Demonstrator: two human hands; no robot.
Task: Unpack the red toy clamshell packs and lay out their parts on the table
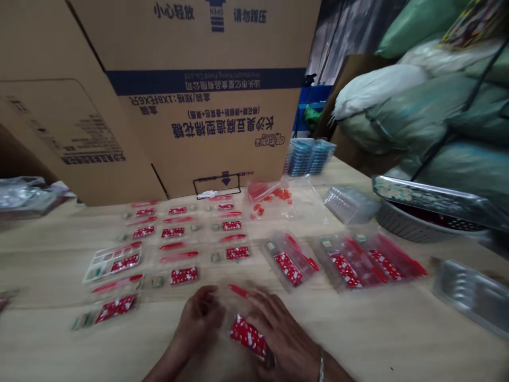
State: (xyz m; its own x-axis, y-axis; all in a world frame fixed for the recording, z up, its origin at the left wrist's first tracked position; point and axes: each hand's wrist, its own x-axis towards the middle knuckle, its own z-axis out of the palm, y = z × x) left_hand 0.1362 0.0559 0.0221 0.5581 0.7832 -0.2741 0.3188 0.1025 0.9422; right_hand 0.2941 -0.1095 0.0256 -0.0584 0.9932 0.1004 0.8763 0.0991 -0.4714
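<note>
Two bare hands are held over the wooden table (377, 329), in front of the cardboard box (222, 116). By the right hand (284, 331), fingers spread and slightly bent, a dotted red packet (248, 336) is partly covered, its left part left showing towards the other hand; whether it is gripped cannot be told. A red stick (237, 290) is seen at that hand's fingertips. The left hand (199, 318) is curled, too blurred for any hold to be told. Between the hands and the box, rows of filled trays (184, 275) are laid out. Nearer the box, a bag of red pieces (274, 199) is placed; by its right edge, blue packs (310, 156) are stacked.
</note>
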